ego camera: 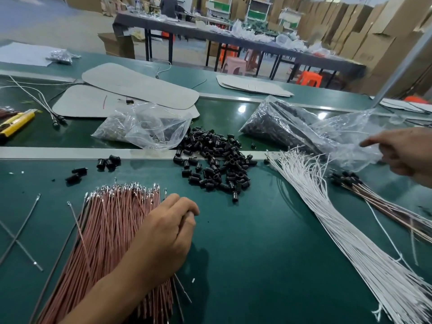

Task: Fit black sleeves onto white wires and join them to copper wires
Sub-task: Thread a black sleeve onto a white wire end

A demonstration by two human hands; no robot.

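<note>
A thick bundle of copper wires (112,230) with metal tips lies at the lower left of the green table. My left hand (168,228) rests on its right edge with curled fingers that pinch one copper wire, whose tip (165,190) sticks up past the knuckles. Loose black sleeves (217,164) are heaped in the middle. To the right, a fan of white wires (327,218) runs toward the lower right corner. My right hand (402,153) hovers at the right edge with its index finger stretched out, above several joined wires with black sleeves (346,178). It holds nothing.
Two clear plastic bags of parts (145,127) (292,127) lie behind the sleeve heap. A yellow utility knife (16,123) is at the far left. Grey felt sheets (140,87) lie further back. Single stray wires (21,230) cross at the left edge.
</note>
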